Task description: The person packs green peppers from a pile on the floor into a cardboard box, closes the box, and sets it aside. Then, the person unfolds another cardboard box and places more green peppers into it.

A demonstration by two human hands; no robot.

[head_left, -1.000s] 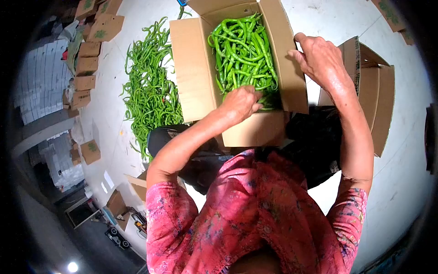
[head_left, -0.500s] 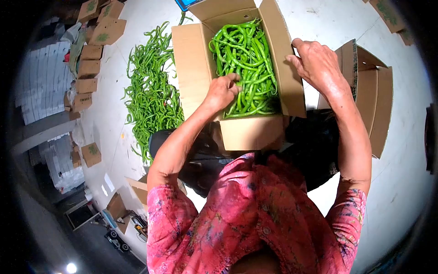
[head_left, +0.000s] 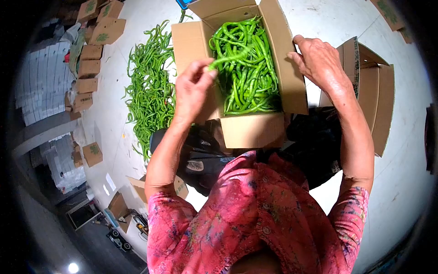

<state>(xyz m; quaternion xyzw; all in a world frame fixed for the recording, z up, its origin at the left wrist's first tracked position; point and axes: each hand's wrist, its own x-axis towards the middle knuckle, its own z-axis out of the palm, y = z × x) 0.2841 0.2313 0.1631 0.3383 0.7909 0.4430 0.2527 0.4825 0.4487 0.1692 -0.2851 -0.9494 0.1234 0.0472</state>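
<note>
Green, slender and gently curved, a single pepper lies over the left part of an open brown cardboard box, one end pinched between thumb and fingers of the left hand. Below it, glossy green peppers fill much of the box. The right hand, loosely curled, meets the outer edge of the brown right flap; whether it grips the flap cannot be told. Beyond the left flap, a heap of loose green peppers covers part of the pale floor. The step appears to be the handling of one pepper at the box; moving it would call for a light pinch (its curved length could snag its neighbours). Obscured: the lower layers, any contact beneath the raised pepper, and most of a blue object, cut off above.
</note>
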